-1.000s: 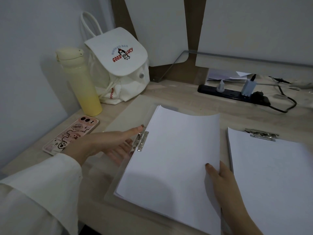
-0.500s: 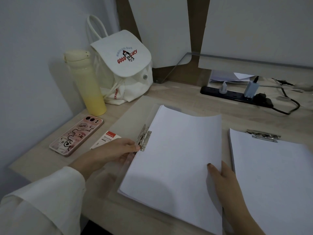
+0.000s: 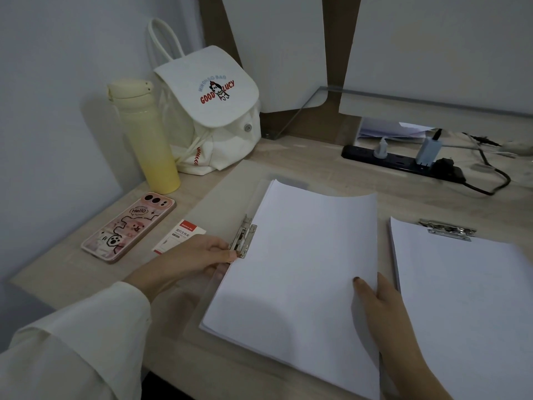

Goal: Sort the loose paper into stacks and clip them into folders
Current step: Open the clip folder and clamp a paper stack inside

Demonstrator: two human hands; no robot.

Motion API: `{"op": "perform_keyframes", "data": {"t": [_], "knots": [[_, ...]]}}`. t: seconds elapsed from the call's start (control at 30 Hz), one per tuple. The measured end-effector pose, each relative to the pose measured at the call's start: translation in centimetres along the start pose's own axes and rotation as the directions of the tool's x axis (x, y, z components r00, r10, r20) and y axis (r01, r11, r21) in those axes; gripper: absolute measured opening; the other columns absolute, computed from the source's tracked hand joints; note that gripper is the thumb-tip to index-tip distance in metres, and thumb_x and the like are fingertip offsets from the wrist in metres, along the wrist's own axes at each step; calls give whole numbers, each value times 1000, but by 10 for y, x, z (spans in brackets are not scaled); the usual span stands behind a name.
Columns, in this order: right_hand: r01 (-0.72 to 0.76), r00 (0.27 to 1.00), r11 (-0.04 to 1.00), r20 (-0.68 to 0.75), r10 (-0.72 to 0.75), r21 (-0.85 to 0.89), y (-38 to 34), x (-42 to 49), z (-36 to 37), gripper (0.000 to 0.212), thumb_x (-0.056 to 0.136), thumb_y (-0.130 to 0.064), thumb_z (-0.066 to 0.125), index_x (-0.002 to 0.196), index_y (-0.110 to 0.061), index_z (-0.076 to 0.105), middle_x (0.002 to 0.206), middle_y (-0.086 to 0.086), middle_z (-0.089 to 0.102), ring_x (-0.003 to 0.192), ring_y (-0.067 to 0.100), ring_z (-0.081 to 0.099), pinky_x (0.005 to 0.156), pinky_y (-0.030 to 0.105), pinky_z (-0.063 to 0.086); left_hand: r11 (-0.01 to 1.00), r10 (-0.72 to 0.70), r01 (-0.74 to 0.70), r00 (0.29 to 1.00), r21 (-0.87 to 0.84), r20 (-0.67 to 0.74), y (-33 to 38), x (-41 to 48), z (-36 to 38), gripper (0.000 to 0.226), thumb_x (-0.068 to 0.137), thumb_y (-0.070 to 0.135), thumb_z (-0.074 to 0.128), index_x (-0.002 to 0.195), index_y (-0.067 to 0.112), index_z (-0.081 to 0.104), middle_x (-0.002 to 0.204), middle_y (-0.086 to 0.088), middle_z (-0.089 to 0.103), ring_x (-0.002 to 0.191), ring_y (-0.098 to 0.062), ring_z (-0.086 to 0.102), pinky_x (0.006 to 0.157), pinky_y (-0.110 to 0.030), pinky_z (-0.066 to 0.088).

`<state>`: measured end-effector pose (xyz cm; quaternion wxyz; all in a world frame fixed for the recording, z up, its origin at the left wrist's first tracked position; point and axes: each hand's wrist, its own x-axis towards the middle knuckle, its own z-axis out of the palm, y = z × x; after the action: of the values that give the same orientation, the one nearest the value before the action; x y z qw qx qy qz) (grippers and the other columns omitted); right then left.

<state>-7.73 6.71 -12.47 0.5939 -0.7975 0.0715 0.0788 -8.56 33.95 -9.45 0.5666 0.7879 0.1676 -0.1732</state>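
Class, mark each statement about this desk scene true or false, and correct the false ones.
The left hand holds the metal clip of the middle paper stack. True.
The yellow bottle lies on its side. False: it stands upright beside the white bag.
The right hand holds the phone. False: it holds the middle stack's right edge; the phone lies on the desk.
The right paper stack sits under a second clip. True.

Phone [image 3: 129, 226] left of paper stack [image 3: 300, 261]
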Motion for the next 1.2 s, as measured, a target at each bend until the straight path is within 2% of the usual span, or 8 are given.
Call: {"op": "perform_keyframes", "data": {"t": [0.13,0.3,0.5,0.73,0.87,1.03,1.1,1.2], "knots": [[-18,1000,1000,-2,18,-6,2,1,0,29,96,-16,43,122,-9,54,105,3,58,97,20,50,86,27,34,1000,3,-3,1000,-10,21,1,1,-1,12,89,14,57,92,3,62,61,2,70,54,-3,64,53,-12,51],[-11,1000,1000,-8,11,-14,2,2,1,26,96,-16,44,120,-11,52,103,3,58,99,23,53,84,28,35,997,23,-17,996,-71,86,-3,-2,-4,20,91,12,53,102,-1,63,88,-9,71,68,-8,69,62,-14,54],[2,999,1000,-47,-3,-21,5,3,4,37,92,-19,50,129,-19,43,110,2,57,100,23,55,85,33,40,992,32,-17,993,-127,113,-5,-7,-5,25,93,18,49,108,6,64,104,-9,73,89,-15,70,70,-16,54],[55,997,998,-51,-56,-11,2,-2,3,54,89,-14,55,138,-21,32,120,-5,47,109,17,49,94,30,38,999,31,-31,999,-26,23,-3,-10,0,17,91,22,54,102,12,63,97,-4,72,76,0,69,65,-10,52],[133,987,960,-53,-151,-246,1,-5,6,72,88,-13,58,147,-16,17,145,0,29,133,17,32,102,22,23,999,37,-37,999,7,-25,1,-12,1,5,89,19,57,91,18,61,89,1,71,69,3,67,63,-9,52],[250,952,702,37,-304,-667,12,-7,4,56,92,-35,44,140,-10,31,154,5,16,140,22,16,113,27,15,998,35,-31,996,49,-80,8,-21,5,18,86,27,61,99,14,63,79,3,66,65,-5,60,58,-18,43],[274,956,675,117,-270,-685,15,-8,3,58,96,-40,30,146,-11,22,157,1,15,144,17,11,116,26,10,998,43,-38,992,43,-116,14,-26,6,27,75,36,64,94,17,64,75,4,58,63,-7,50,58,-22,36],[269,963,713,175,-205,-648,11,-10,-3,56,98,-39,27,148,-16,15,158,-3,9,146,13,6,117,27,7,993,122,-121,983,16,-140,31,-37,8,25,69,39,64,87,22,65,72,8,56,59,-5,46,56,-23,32]]}}
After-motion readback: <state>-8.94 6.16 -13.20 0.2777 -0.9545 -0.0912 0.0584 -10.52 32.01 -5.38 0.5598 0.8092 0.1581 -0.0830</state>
